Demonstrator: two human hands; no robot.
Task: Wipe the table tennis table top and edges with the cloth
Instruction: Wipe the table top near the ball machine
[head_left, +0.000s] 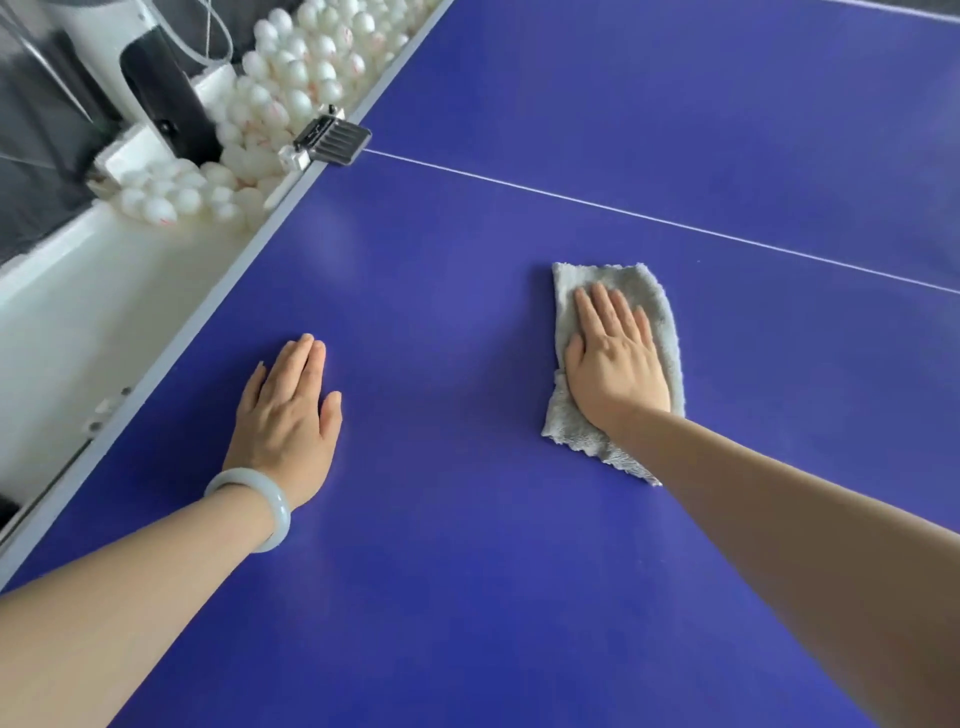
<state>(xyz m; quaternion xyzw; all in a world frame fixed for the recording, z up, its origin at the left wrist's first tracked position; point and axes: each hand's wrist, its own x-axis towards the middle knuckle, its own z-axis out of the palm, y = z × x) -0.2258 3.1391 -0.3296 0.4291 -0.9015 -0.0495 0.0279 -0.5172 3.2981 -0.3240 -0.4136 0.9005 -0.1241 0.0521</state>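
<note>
The blue table tennis table top (467, 291) fills most of the view, with a thin white centre line running across it. A grey folded cloth (649, 301) lies flat on the table right of the middle. My right hand (615, 358) presses down on the cloth with straight fingers pointing away from me. My left hand (288, 415) rests flat on the bare table near the left edge, fingers straight, a pale bangle on its wrist. The table's grey left edge (208, 306) runs diagonally from bottom left to the top.
A white trough (78, 332) runs along the left edge, holding several white balls (291, 88). A black and white ball machine (156, 93) stands in it. A black clamp (335, 137) grips the table edge where the white line ends.
</note>
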